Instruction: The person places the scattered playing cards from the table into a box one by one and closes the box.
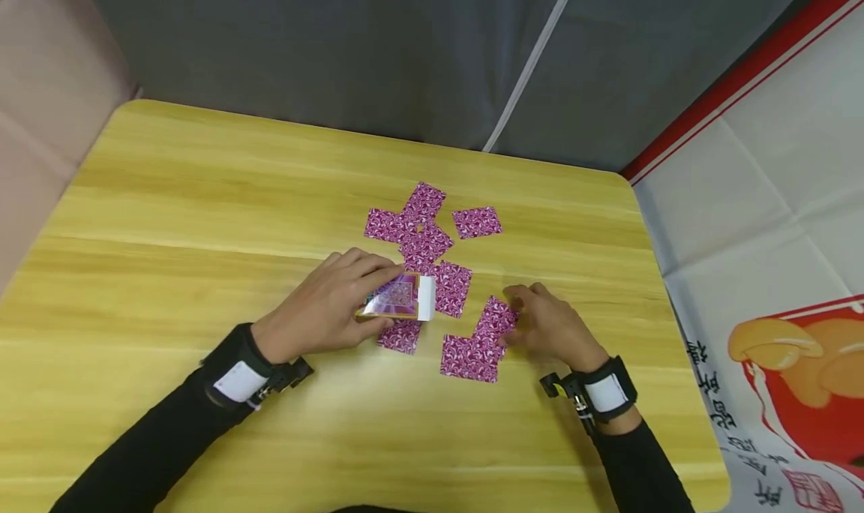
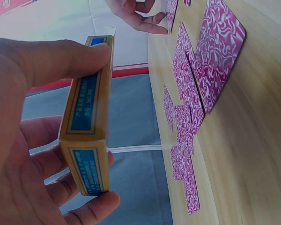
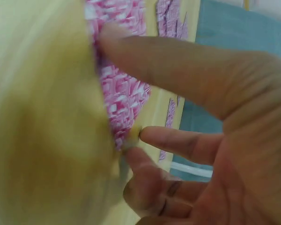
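My left hand point(image 1: 334, 299) grips a small card box point(image 2: 86, 98), its thumb along one narrow side and its fingers around the other. The box is orange-gold with blue printed panels, its printed face purple, and a white flap point(image 1: 427, 298) sticks out at the right end. On the right, my right hand point(image 1: 550, 325) is down at two overlapping pink-patterned cards point(image 1: 496, 318). Its thumb point(image 3: 126, 47) overlaps the patterned surface, blurred in the right wrist view, and the other fingertips are by the card's far corner, spread from the thumb.
Several more cards with the same pink-and-white swirl backs lie face down beyond the box, partly overlapping point(image 1: 424, 239). One card point(image 1: 477, 222) lies apart at the back right, and another point(image 1: 401, 337) shows below the box. All are on a yellow wood-grain table point(image 1: 202, 198).
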`<state>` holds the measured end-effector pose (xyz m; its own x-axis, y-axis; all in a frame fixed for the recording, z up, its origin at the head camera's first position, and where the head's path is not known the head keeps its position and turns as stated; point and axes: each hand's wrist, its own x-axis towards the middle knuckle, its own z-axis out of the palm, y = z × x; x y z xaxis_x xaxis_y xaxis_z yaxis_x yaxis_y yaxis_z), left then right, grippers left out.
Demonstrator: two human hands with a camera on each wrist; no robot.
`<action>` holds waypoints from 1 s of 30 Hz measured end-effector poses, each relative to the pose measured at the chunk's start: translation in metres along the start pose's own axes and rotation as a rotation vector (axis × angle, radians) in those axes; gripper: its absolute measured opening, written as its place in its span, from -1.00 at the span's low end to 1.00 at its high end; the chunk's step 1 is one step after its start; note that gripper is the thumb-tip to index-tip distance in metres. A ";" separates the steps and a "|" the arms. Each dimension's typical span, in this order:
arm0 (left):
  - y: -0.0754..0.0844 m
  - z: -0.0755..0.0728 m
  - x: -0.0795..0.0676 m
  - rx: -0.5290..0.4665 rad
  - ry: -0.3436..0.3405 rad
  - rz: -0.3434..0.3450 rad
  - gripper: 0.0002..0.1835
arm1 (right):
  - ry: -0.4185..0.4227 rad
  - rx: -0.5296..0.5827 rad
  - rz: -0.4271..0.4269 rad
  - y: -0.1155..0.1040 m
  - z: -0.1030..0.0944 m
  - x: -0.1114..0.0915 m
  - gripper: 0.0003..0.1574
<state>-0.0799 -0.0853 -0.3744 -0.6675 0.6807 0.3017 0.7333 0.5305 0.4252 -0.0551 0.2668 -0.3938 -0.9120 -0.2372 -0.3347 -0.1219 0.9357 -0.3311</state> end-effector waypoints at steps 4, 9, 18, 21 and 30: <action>0.000 -0.001 0.001 0.001 0.002 0.013 -0.27 | 0.020 0.065 0.037 0.003 0.004 0.002 -0.12; 0.000 0.000 0.001 0.005 0.009 0.008 -0.27 | 0.075 0.063 0.022 0.007 0.001 0.004 -0.50; 0.000 0.002 0.000 0.009 0.018 0.007 -0.28 | 0.562 0.385 -0.151 -0.001 -0.005 -0.002 -0.79; 0.000 0.003 0.001 0.012 0.028 0.015 -0.30 | 0.525 0.654 -0.233 -0.018 0.002 -0.007 -0.71; 0.000 0.003 0.003 0.013 0.070 0.040 -0.34 | 0.302 0.752 -0.322 -0.047 0.016 -0.009 -0.74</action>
<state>-0.0816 -0.0818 -0.3756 -0.6451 0.6644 0.3774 0.7606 0.5108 0.4008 -0.0350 0.2206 -0.3889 -0.9556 -0.2813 0.0883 -0.1977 0.3891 -0.8997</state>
